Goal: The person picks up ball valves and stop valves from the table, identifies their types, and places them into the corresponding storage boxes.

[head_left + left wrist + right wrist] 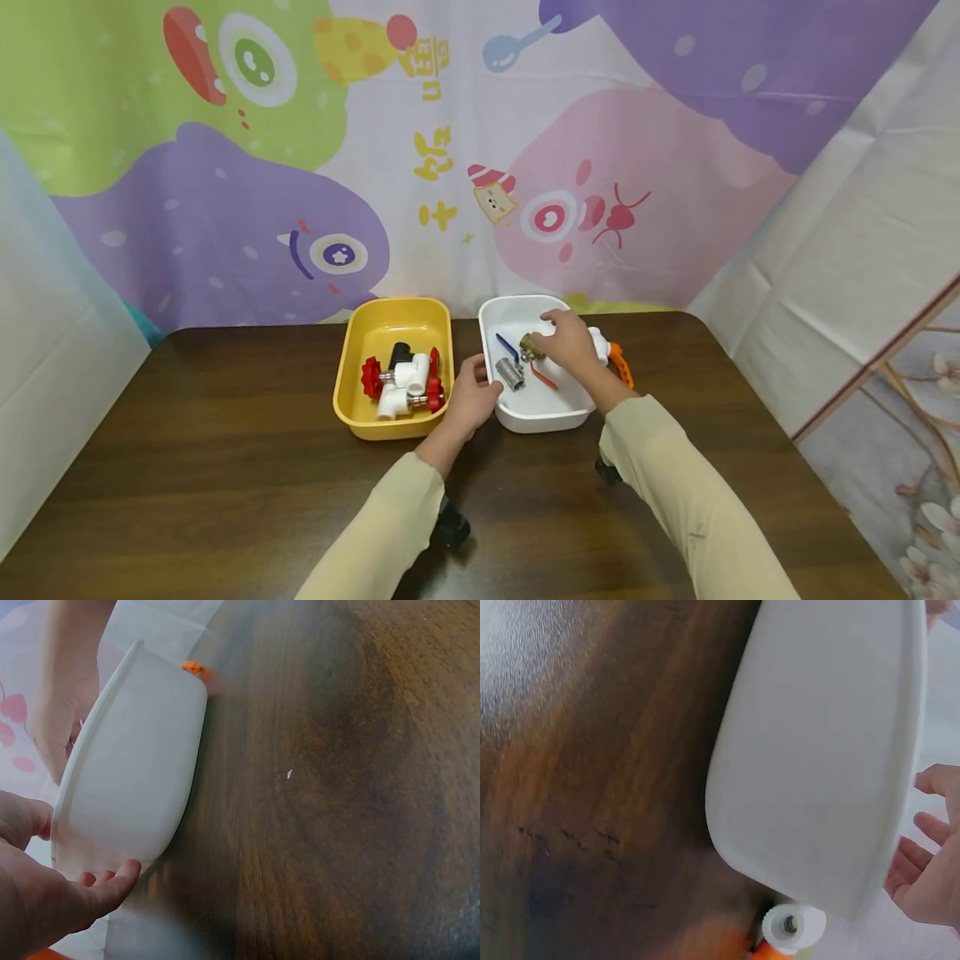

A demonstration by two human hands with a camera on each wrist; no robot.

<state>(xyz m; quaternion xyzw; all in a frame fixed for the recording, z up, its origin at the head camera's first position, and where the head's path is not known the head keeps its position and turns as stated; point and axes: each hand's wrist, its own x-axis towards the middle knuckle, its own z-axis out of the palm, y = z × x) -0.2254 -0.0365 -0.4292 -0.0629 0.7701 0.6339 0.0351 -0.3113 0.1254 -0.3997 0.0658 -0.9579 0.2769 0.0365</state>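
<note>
My left hand grips the left side of the white plastic bin, thumb at the rim and fingers along the outer wall, as the left wrist view also shows. Over the inside of that bin, my right hand reaches down with thumb and fingers apart. Its thumb overlaps a brass ball valve, which lies beside a red lever. To the left lies a grey metal ball valve near a blue lever. In the right wrist view, the bin wall partly hides my right fingers.
Left of the white bin stands a yellow bin holding white plastic valves with red handles and a black piece. A white fitting with an orange handle lies right of the white bin. A printed cloth hangs behind the wooden table.
</note>
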